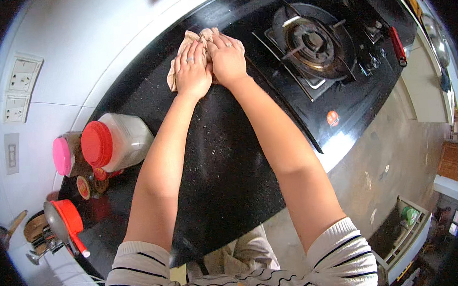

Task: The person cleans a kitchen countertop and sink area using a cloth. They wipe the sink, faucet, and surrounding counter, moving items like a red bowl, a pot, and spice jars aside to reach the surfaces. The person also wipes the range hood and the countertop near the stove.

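Observation:
Both my hands rest on a crumpled beige cloth [185,44] that lies on the black countertop [213,144], close to the back wall. My left hand [193,74] presses down with its fingers stretched forward over the cloth, and a ring shows on one finger. Beside it, my right hand [227,62] lies with its fingers extended on the cloth's right part, touching the left hand near the thumbs. The palms hide the cloth's middle. Small pale specks are scattered over the counter between my forearms.
Right of my hands is a gas stove [314,42] with a black burner. On the left stand a red-lidded jar [126,141], a pink-lidded jar [72,154] and a smaller jar [92,186]. A red-orange strainer or ladle [68,218] hangs near utensils. Wall sockets [23,87] are at far left.

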Tool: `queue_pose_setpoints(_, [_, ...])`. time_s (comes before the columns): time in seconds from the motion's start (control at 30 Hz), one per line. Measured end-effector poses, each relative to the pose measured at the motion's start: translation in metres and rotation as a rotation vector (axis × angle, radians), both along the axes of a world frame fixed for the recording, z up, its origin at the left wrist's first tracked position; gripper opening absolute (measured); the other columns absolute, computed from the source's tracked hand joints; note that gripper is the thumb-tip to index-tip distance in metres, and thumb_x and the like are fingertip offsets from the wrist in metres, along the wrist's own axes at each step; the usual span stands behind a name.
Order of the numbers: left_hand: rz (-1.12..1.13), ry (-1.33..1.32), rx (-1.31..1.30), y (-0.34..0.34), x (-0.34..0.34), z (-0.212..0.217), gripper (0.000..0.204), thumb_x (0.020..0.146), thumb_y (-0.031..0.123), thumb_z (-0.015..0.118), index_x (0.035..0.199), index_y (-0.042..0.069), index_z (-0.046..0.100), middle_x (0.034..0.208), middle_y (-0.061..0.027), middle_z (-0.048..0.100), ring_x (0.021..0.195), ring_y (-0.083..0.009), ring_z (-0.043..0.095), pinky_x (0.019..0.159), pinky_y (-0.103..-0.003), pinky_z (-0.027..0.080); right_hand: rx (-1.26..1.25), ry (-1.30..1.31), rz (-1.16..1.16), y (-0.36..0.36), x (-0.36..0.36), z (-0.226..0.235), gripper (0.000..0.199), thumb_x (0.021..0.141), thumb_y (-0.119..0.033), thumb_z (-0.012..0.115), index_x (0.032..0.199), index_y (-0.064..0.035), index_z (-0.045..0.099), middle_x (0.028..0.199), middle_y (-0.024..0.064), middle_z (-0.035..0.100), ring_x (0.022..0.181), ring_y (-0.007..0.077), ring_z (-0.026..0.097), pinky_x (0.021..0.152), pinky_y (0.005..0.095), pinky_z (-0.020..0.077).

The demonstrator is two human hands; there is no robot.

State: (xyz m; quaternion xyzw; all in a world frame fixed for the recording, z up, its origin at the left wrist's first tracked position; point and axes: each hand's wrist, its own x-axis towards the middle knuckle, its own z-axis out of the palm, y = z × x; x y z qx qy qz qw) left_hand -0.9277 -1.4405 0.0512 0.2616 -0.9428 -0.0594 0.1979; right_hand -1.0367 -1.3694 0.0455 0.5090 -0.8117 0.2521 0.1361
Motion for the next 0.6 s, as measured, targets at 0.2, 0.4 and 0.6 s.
queue_pose_setpoints(0.2, [-0.284,-0.085,0.260,0.182,0.044,0.018,0.062,0.083,0.022,0.057,0.142,0.007,0.043,0.148,-0.0177,0.042,0.140,-0.0332,0.034,0.116,-0.055,0.017,0.108,-0.186,-0.247,0.218,0.078,0.020,0.034,0.085,-0.011,0.053,0.117,-0.0011,0.061,0.137,0.0163,0.053,0.129,0.0351,0.047,0.109,0.0485,0.0317])
queue_pose_setpoints(0.4, [-0.590,-0.118,0.568,0.299,0.086,0.046,0.070,0.074,0.022,0.065,0.140,0.005,0.047,0.149,-0.0151,0.040,0.141,-0.0300,0.033,0.118,-0.047,0.019,0.245,-0.286,-0.430,0.362,0.146,0.046,0.045,0.077,-0.005,0.056,0.121,0.0059,0.056,0.137,0.0257,0.048,0.134,0.0429,0.039,0.113,0.0532,0.0281])
queue_pose_setpoints(0.6, [-0.412,-0.308,0.196,0.191,0.078,0.034,0.069,0.082,0.025,0.061,0.146,0.007,0.040,0.152,-0.0129,0.038,0.142,-0.0242,0.032,0.116,-0.044,0.025,0.167,-0.326,-0.127,0.238,0.094,0.025,0.041,0.079,-0.010,0.054,0.117,0.0031,0.061,0.140,0.0243,0.047,0.134,0.0403,0.041,0.111,0.0509,0.0301])
